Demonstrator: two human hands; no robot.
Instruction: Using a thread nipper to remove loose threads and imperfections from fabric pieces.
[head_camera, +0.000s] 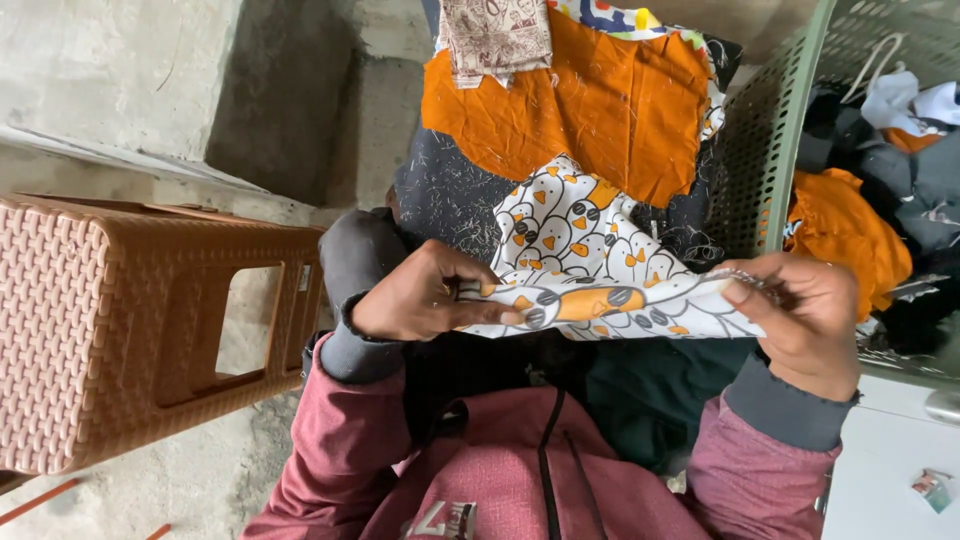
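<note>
Gripping printed cloth (590, 270) at frame centre: left hand (420, 295) pinching its left edge, right hand (800, 310) clamping its right edge.

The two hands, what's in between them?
In the head view, a white cloth with orange-beaked penguins stretches between the left hand and the right hand; both pinch its edge.

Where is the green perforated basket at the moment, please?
In the head view, the green perforated basket stands at the upper right, just beyond the right hand and right of the orange fabric piece; it holds dark and orange cloth.
</note>
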